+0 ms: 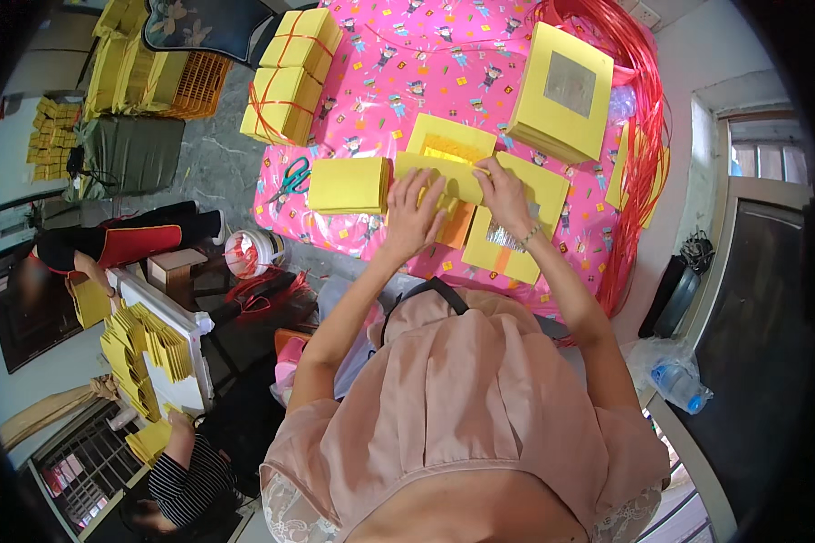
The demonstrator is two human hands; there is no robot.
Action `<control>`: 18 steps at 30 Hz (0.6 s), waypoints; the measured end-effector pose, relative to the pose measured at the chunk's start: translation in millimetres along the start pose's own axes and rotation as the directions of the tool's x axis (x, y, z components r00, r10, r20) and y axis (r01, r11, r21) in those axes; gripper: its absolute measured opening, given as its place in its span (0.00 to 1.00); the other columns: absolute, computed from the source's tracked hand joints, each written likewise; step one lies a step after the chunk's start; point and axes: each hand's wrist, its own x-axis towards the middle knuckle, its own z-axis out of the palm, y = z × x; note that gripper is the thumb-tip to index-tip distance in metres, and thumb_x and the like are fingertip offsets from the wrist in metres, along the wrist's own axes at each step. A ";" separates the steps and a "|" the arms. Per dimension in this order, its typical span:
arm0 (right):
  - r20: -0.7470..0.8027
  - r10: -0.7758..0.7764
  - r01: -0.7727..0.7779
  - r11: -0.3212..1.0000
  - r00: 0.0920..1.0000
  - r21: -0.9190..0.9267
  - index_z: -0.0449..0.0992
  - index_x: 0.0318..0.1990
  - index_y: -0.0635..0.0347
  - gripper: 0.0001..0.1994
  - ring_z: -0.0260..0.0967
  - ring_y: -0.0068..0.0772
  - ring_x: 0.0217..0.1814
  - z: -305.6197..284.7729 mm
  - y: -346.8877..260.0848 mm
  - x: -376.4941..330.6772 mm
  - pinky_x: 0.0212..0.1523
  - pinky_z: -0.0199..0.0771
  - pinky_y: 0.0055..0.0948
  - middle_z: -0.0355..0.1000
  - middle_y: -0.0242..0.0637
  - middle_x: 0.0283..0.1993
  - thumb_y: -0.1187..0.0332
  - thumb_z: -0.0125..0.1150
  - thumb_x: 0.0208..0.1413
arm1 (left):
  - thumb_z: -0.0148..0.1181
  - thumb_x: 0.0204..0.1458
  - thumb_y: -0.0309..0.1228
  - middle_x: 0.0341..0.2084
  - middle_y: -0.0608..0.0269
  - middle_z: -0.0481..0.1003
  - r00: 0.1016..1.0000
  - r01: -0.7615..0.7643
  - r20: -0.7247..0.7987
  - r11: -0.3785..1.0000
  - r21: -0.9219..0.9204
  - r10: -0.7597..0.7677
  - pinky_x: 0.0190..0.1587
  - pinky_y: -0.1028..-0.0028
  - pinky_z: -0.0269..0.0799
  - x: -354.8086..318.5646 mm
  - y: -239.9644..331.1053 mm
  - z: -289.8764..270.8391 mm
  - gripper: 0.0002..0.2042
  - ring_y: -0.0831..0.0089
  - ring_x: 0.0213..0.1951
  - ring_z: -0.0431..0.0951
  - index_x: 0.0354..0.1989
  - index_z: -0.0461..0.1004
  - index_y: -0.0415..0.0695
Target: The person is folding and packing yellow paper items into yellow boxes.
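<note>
A folded sheet of yellow paper (457, 184) lies in front of me on the pink table. My left hand (415, 215) rests on its left part, fingers spread and flat. At its right end, my right hand (504, 195) pinches the edge between thumb and fingers. Behind it is another yellow sheet with an orange-gold patch (451, 147). Under my right wrist lies a yellow sheet with a silver patch (543, 185), and an orange piece (455, 226) shows below the folded paper. To the left sits a neat yellow paper stack (349, 185), beside green-handled scissors (292, 179).
A tall yellow stack with a silver square (563, 90) stands at the back right, beside hanging red plastic strips (638, 172). Tied yellow bundles (290, 77) sit at the table's left edge. Two other people work at a white table (177, 380) on the left. A white bucket (254, 253) stands nearby.
</note>
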 end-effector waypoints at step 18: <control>-0.060 -0.147 0.124 0.948 0.987 -0.294 0.72 0.44 0.62 0.12 0.67 0.47 0.50 19.8 15.5 76.6 0.50 0.68 0.42 0.70 0.44 0.44 0.66 0.59 0.54 | 0.47 0.59 0.49 0.70 0.49 0.46 0.966 0.038 0.254 0.997 0.063 -0.052 0.68 0.46 0.35 37.7 -20.7 47.8 0.30 0.46 0.70 0.42 0.70 0.53 0.60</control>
